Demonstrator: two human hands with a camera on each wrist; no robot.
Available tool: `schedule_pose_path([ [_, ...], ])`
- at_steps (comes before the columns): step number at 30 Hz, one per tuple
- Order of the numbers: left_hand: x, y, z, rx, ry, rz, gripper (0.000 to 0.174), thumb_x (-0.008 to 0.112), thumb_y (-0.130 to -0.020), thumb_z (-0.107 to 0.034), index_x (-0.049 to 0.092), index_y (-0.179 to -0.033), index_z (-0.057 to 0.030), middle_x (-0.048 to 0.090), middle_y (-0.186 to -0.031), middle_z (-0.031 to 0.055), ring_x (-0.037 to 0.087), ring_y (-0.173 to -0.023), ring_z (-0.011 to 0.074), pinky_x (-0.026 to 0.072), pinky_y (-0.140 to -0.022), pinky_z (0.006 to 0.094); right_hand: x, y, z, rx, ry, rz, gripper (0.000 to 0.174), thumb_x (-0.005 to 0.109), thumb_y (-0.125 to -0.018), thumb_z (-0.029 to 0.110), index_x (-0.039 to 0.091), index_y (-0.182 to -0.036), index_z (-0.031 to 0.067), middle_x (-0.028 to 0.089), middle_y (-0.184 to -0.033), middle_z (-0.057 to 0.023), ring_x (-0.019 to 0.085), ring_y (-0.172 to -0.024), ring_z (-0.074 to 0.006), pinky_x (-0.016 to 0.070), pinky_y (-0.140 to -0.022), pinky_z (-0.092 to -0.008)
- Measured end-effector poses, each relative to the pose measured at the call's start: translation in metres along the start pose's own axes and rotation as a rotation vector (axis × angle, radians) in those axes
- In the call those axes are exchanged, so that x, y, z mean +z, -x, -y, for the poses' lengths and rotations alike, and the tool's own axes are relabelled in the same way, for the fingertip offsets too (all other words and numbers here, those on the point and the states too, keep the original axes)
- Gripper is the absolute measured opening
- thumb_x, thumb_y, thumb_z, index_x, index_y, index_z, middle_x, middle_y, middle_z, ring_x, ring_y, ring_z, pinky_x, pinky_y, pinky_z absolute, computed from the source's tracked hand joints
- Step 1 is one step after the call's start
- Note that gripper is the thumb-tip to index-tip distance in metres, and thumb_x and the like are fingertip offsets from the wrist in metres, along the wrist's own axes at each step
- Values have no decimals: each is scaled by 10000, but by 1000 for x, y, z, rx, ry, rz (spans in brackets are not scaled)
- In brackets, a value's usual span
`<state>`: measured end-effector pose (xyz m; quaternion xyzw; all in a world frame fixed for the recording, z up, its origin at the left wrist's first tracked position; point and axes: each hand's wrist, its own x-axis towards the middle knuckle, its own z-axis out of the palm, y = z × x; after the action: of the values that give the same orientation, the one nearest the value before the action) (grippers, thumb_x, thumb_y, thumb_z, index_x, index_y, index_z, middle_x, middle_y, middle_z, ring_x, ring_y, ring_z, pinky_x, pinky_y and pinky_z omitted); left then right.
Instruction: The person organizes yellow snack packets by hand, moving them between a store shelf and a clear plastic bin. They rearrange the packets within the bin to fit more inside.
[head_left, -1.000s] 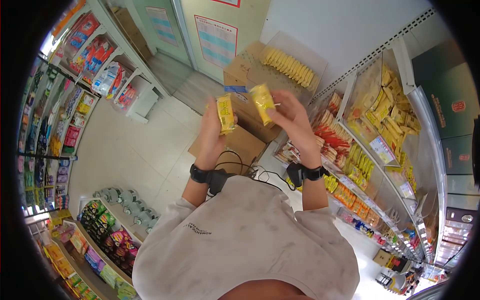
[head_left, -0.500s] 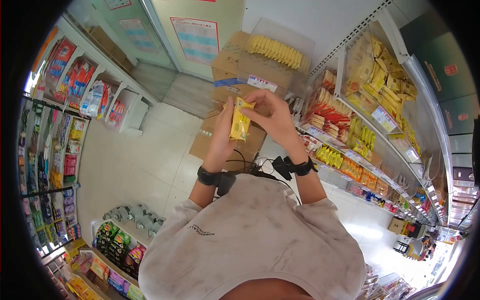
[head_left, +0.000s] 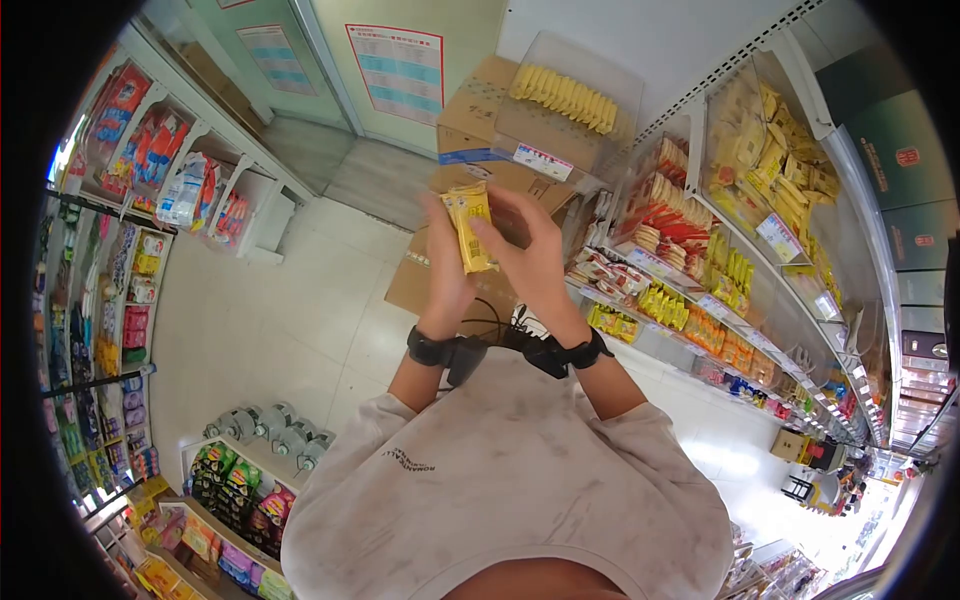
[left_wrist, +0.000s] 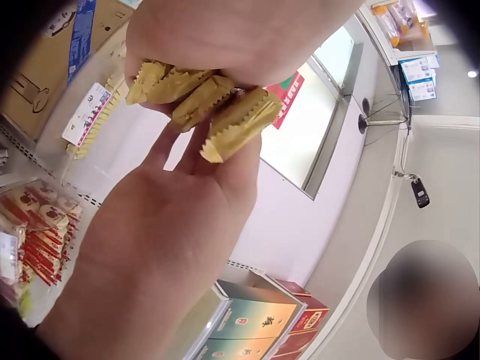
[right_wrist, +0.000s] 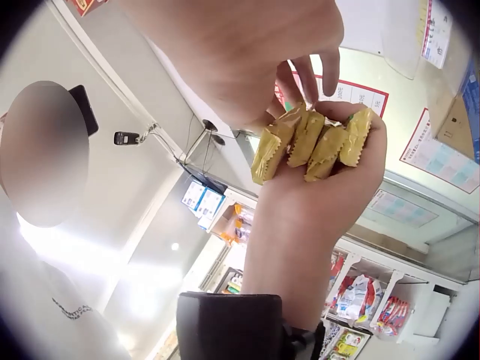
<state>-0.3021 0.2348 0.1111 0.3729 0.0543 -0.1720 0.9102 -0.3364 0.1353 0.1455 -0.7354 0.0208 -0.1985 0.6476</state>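
Several yellow snack packets [head_left: 468, 230] stand side by side in a bundle between both hands, in front of the chest. My left hand [head_left: 449, 262] grips the bundle from the left, with the crimped packet ends [right_wrist: 326, 154] showing above its palm in the right wrist view. From the right, my right hand [head_left: 535, 255] holds the outer packet, its thumb lying on the printed wrapper. In the left wrist view the right hand [left_wrist: 165, 217] reaches up to the outermost packet [left_wrist: 241, 124]. Part of its fingers is hidden behind the bundle.
A clear bin [head_left: 575, 115] with a row of yellow packets rests on cardboard boxes [head_left: 470, 115] ahead. Shelves at right carry red-and-white packets [head_left: 665, 220] and a bin of loose yellow packets [head_left: 770, 165]. Bottled water [head_left: 270, 430] stands at lower left.
The right hand has brought a separate packet leftward against those in the left hand, and now both hands hold one bundle. The view has shifted slightly.
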Motion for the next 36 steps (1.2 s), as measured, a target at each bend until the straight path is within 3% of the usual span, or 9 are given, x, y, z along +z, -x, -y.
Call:
schedule_pose_path([
  [6,14,-17,13,36,-98,-21,637,287,-1046,-621,580,-1104,-59,614,-918,40,606,-824,135,498,-732,286,-21,-11,-13,-191,261,-1,367,746,-868,93,660,-1206,-22,682,-1037,-122,654,-871,-199,524,-814,-307],
  [9,32,-22,14,55,-82,-43,585,319,-1056,-584,557,-1139,-56,609,-984,43,612,-874,134,509,-780,293,-32,-21,-11,-95,99,20,342,729,-881,83,668,-1201,-22,674,-1035,-116,636,-859,-195,515,-791,-291],
  [13,52,-37,33,249,-208,9,448,408,-1074,-459,517,-1227,-53,589,-1121,47,607,-984,127,509,-864,292,-56,-40,-13,-74,76,46,315,703,-901,79,665,-1195,-28,638,-1149,-129,629,-952,-203,521,-791,-300],
  [18,56,-63,50,149,-130,55,412,461,-1069,-371,480,-1336,-58,567,-1207,41,577,-1071,116,497,-891,291,-73,-61,-51,-309,361,96,413,657,-955,191,597,-1298,-31,573,-1296,-154,616,-1097,-263,518,-889,-341],
  [21,65,-76,50,198,-130,44,429,518,-1046,-373,490,-1331,-53,565,-1198,41,567,-1075,121,478,-886,293,-74,-68,-49,-218,257,122,551,665,-951,296,530,-1374,-30,546,-1355,-181,602,-1161,-271,492,-951,-346],
  [24,70,-96,44,176,-197,16,457,533,-1037,-400,502,-1319,-41,563,-1201,45,555,-1087,130,453,-912,295,-80,-82,-55,164,-158,146,644,710,-909,337,508,-1382,-51,556,-1362,-188,592,-1191,-242,478,-973,-332],
  [27,68,-114,41,143,-347,-8,498,515,-1040,-430,498,-1332,-26,560,-1232,62,537,-1126,146,428,-955,293,-99,-111,-62,386,-311,405,588,704,-923,297,538,-1359,-60,586,-1338,-161,550,-1235,-196,428,-1043,-327],
  [34,84,-154,21,192,-658,36,564,500,-1041,-452,484,-1359,12,539,-1314,125,500,-1222,177,400,-1019,308,-116,-186,-87,381,-48,456,597,763,-833,336,607,-1239,-73,657,-1188,-110,617,-1062,-163,471,-911,-295],
  [36,81,-160,29,333,-799,-1,543,537,-1033,-382,472,-1379,32,551,-1294,127,530,-1221,204,413,-1028,304,-119,-209,-104,317,187,297,529,770,-797,370,677,-1061,-79,690,-939,-108,632,-829,-149,505,-758,-324],
])
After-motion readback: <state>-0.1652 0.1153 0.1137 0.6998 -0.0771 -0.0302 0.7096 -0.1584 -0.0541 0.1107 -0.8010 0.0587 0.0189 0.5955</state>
